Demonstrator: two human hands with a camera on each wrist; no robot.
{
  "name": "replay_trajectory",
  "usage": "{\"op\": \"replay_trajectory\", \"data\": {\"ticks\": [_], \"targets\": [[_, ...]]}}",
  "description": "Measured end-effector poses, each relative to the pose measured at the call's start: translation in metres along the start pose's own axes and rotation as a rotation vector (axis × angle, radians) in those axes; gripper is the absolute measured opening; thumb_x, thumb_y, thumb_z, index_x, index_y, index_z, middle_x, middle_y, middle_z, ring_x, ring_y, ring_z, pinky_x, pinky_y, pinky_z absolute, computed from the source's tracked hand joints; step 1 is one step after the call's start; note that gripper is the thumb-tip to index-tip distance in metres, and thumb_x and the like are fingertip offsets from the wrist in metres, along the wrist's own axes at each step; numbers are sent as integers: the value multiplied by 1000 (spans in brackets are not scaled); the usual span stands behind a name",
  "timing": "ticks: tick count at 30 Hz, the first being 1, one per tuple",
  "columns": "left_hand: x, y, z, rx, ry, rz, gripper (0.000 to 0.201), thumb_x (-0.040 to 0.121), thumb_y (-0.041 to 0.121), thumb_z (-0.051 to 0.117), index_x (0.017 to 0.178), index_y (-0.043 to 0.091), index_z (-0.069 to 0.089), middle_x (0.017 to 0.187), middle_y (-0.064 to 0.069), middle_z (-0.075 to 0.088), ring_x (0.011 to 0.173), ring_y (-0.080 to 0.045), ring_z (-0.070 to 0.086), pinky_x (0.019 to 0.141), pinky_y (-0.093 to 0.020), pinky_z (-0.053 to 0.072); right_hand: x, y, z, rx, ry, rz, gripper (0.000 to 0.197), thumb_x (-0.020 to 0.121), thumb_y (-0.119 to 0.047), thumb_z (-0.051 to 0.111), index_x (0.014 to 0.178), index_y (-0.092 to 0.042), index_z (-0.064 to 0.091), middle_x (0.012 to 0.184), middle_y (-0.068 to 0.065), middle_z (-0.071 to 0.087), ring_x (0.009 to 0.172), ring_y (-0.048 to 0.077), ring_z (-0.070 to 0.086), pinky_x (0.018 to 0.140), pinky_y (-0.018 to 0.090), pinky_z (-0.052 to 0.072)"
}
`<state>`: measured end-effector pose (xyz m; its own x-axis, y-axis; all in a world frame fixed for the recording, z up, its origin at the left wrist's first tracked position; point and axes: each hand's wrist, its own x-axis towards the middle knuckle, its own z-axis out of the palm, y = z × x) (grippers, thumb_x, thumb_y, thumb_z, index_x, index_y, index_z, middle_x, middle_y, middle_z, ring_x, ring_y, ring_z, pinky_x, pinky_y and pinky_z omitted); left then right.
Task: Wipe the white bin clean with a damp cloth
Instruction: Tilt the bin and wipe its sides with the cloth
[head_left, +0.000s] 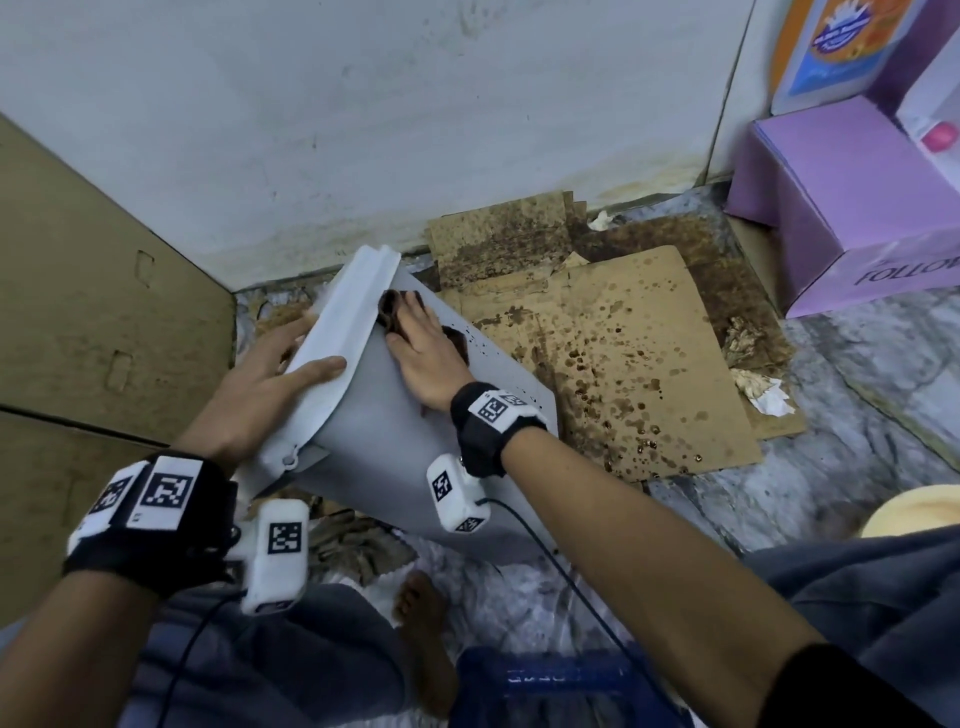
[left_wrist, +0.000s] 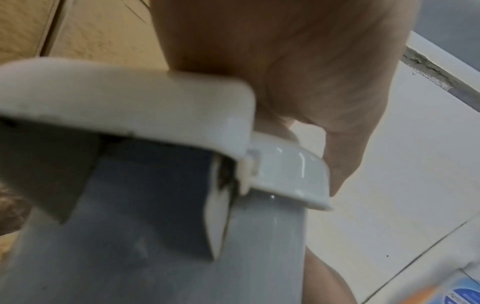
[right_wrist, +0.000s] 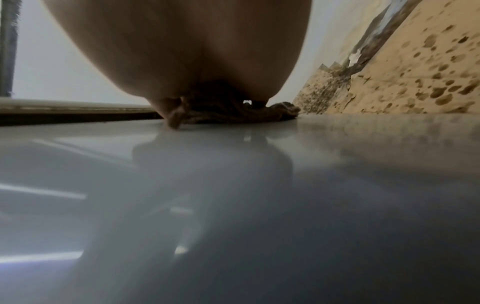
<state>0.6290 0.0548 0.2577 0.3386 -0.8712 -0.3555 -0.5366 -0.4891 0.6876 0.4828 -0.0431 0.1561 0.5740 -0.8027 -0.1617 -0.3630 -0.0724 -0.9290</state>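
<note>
The white bin (head_left: 374, 431) lies tipped on its side on the floor, lid end toward the wall. My left hand (head_left: 270, 379) grips the lid (head_left: 343, 317), thumb across its top and fingers behind it. The left wrist view shows that hand (left_wrist: 298, 72) wrapped over the lid's edge (left_wrist: 130, 107). My right hand (head_left: 421, 353) lies flat on the bin's upturned side, pressing a brown cloth (head_left: 392, 312) against it just below the lid. In the right wrist view the cloth (right_wrist: 233, 115) is squashed under the palm (right_wrist: 182, 51) on the glossy bin wall (right_wrist: 233, 205).
Brown-stained cardboard sheets (head_left: 623, 364) cover the floor right of the bin, with crumpled paper (head_left: 763, 389) beyond. A purple box (head_left: 841, 218) stands at the right and a large cardboard box (head_left: 93, 291) at the left. A bare foot (head_left: 421, 623) and a blue crate (head_left: 561, 680) are near me.
</note>
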Motion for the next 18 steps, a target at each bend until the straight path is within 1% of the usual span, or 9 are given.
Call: {"op": "replay_trajectory", "data": {"ticks": [2,3,5,7,9,10,14,16,18], "targets": [[2,6,-1,-25,-9,-5,75,61,64,70,132,50,51,141,10,53,124,-19,55,103,-51,45,3,1,-2,-5,-2,11,55,103,-28,31,153,-19,9,162,2,1,149,22,-3,120,46,7],[4,8,0,-17,-8,-6,78,62,62,70,136,46,50,143,9,50,126,-18,53,104,-49,44,3,1,-1,-7,-2,12,55,103,-28,31,153,-19,10,162,2,1,149,21,-3,120,45,7],[5,13,2,30,6,-11,84,69,55,71,146,36,43,151,11,40,129,-10,44,105,-38,38,2,2,-1,-5,8,10,55,103,-28,31,153,-19,10,162,2,1,149,21,-2,121,44,6],[4,17,4,67,6,-19,86,69,56,68,148,31,43,149,9,35,127,-9,38,105,-34,31,-1,3,-2,1,8,8,55,103,-28,30,153,-20,9,162,1,1,149,21,-2,121,44,6],[2,19,7,74,5,-35,94,59,68,66,144,34,47,141,6,38,126,-17,42,110,-41,34,-7,5,-5,3,-5,11,55,103,-28,30,153,-21,9,162,0,0,149,20,-2,121,43,5],[2,21,9,91,8,-36,96,56,71,65,144,35,48,138,5,38,126,-20,44,110,-45,37,-10,7,-5,6,-4,11,55,103,-28,30,153,-22,9,162,0,0,149,20,-2,121,43,5],[-1,21,23,169,56,-27,85,66,63,60,143,33,43,143,-3,41,126,-28,45,108,-51,38,-25,9,-6,26,42,9,54,103,-29,31,153,-24,10,162,-2,2,149,19,0,120,44,8],[-3,21,27,135,36,-57,78,65,62,61,136,37,40,138,0,47,117,-30,52,103,-51,41,-33,7,-3,33,64,19,53,103,-29,31,153,-25,11,162,-2,2,149,19,1,120,45,9],[-2,19,28,127,12,-82,68,69,60,62,127,37,36,137,-1,50,111,-30,55,99,-46,43,-41,5,-2,54,78,11,53,103,-29,31,153,-26,11,162,-3,3,149,20,1,120,45,11]]}}
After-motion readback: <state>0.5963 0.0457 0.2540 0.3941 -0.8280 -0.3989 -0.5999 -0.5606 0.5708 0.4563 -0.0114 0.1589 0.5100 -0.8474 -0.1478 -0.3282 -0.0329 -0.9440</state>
